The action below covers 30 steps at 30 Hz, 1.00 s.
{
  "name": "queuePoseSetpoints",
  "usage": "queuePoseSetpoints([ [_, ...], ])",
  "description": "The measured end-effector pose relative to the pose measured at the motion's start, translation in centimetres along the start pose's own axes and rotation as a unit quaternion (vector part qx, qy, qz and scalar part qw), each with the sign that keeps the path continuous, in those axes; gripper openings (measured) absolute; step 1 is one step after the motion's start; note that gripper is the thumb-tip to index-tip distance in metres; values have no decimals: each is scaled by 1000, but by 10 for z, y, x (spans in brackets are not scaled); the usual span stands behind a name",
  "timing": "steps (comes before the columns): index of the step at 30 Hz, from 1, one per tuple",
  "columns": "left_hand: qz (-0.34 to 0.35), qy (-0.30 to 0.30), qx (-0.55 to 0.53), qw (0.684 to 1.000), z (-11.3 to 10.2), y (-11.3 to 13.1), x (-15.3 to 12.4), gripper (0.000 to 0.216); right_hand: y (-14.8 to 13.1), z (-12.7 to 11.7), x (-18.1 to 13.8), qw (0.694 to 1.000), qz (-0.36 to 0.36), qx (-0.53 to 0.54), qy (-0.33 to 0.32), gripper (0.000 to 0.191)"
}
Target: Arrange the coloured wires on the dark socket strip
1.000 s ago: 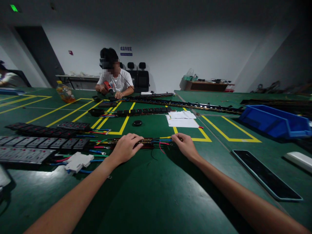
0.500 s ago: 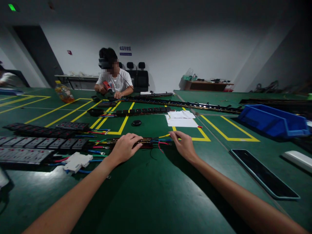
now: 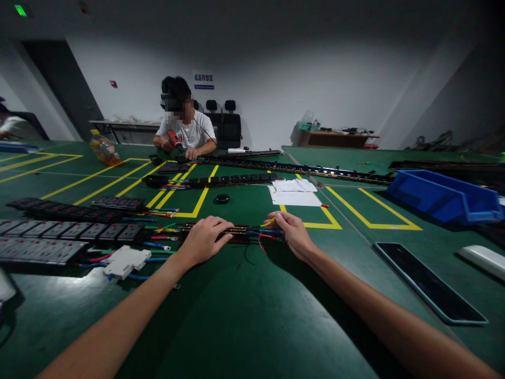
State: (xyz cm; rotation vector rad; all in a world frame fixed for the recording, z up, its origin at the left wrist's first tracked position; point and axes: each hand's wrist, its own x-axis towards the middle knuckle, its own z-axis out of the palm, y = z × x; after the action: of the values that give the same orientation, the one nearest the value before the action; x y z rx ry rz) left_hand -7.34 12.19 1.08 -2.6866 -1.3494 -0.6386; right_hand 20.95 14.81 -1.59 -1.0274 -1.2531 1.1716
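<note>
My left hand point(image 3: 205, 237) grips a dark strip with brass-coloured bars point(image 3: 240, 231) lying on the green table, its fingers over the top. Wires come out of the strip's right end. With thumb and forefinger, my right hand point(image 3: 294, 231) pinches a yellow wire point(image 3: 269, 223), which bends upward near the fingertips. A blue wire point(image 3: 266, 231) runs in under the same hand, and whether it is gripped I cannot tell. Below these, a red wire with a ring terminal point(image 3: 270, 237) lies close to the hand, beside a thin, loose pink-red wire point(image 3: 261, 245).
Socket strips point(image 3: 67, 231) and a white plastic piece point(image 3: 127, 261) lie to the left. White papers point(image 3: 295, 193) and a small black case point(image 3: 221, 199) sit beyond my hands. A phone point(image 3: 430, 281) and blue bin point(image 3: 442, 197) are right. Opposite, a person point(image 3: 187, 131) holds a red power tool point(image 3: 174, 139).
My right hand has moved slightly right and down, and its fingers have curled in more. The yellow wire, straight before, now bends upward. My left hand stays on the strip.
</note>
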Motion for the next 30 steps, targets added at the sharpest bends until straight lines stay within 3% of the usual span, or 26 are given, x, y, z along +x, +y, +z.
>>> queuePoseSetpoints([
  [14, 9, 0, -1, 1000, 1, 1, 0, 30, 7, 1, 2, 999, -12, -36, 16, 55],
  [21, -22, 3, 5, 1000, -1, 0, 0, 28, 7, -12, -1, 979, -77, -133, 134, 44],
  [25, -22, -1, 9, 1000, 0, -1, 0, 29, -2, -19, -4, 959, -113, -229, 119, 39],
  [30, -32, -8, 6, 999, 0, -2, 1, 30, -6, -16, -7, 960, -98, -248, 90, 36],
])
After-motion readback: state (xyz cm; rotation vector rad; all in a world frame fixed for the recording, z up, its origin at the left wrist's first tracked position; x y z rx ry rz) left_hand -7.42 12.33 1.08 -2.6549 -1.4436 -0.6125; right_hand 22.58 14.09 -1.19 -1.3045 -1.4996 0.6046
